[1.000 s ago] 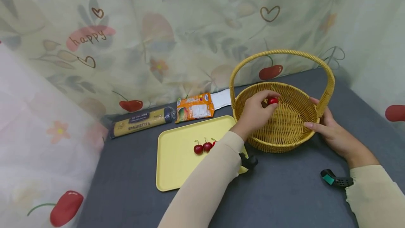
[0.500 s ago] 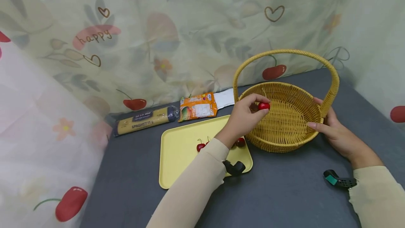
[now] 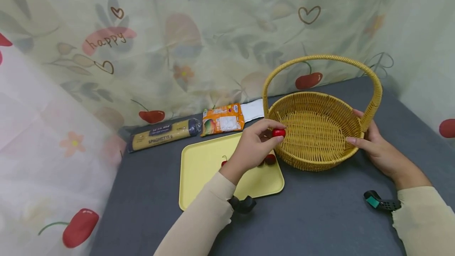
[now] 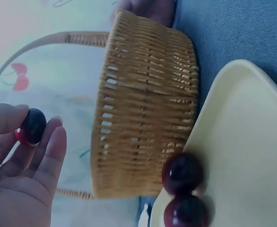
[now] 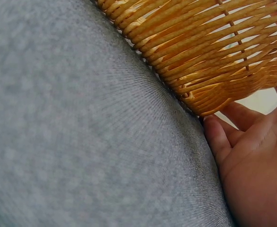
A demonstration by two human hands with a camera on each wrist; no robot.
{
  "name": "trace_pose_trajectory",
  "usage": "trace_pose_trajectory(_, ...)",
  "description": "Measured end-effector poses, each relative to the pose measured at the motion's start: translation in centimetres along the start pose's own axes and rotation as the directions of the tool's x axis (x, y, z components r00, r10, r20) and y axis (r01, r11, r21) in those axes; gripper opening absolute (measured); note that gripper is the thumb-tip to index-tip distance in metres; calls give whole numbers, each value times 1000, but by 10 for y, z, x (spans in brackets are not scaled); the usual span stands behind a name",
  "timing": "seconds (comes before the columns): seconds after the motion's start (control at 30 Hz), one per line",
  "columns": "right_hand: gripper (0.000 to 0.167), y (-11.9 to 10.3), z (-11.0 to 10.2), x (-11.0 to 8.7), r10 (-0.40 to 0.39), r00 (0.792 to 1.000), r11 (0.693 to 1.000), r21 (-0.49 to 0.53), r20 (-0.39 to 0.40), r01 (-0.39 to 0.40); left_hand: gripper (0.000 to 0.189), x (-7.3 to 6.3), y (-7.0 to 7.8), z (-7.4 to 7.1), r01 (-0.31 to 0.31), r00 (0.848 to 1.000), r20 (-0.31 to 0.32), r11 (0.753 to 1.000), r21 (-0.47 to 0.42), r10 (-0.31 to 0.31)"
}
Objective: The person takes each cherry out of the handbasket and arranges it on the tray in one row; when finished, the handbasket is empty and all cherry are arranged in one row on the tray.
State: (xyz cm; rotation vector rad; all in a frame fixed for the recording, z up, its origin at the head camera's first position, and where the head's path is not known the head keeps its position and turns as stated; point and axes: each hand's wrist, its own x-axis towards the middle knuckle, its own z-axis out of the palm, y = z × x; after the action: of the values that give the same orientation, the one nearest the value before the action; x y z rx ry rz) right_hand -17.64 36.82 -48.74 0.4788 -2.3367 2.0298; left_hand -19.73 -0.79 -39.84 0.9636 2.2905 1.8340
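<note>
My left hand pinches a red cherry between thumb and fingertips, just over the left rim of the wicker basket. In the left wrist view the held cherry looks dark, with a bright red spot beside the fingers. My right hand holds the basket's right rim, thumb inside, near the handle's foot. Other cherries lie on the yellow tray, partly hidden behind my left hand and wrist. Two dark cherries show near the tray's edge in the left wrist view.
Behind the tray lie a spaghetti pack, an orange packet and a white packet. A patterned curtain hangs along the back of the dark grey table. The basket's tall handle arches over its opening.
My left hand has moved left and toward me, from above the basket's inside to its left rim, still pinching the cherry. My right hand stays on the basket's rim.
</note>
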Motion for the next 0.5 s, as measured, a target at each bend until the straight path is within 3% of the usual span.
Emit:
trace_pose_trajectory(0.27,82,-1,-1,0,2,1000,1000,21,2,-2,28,-24,1,-25,47,998,-42,998,-32,-49)
trace_pose_trajectory(0.5,81,1,0,0,26,1000,999,34,-11,-25,30,-49,-4,-50,86,989,-121,996,-18,-87)
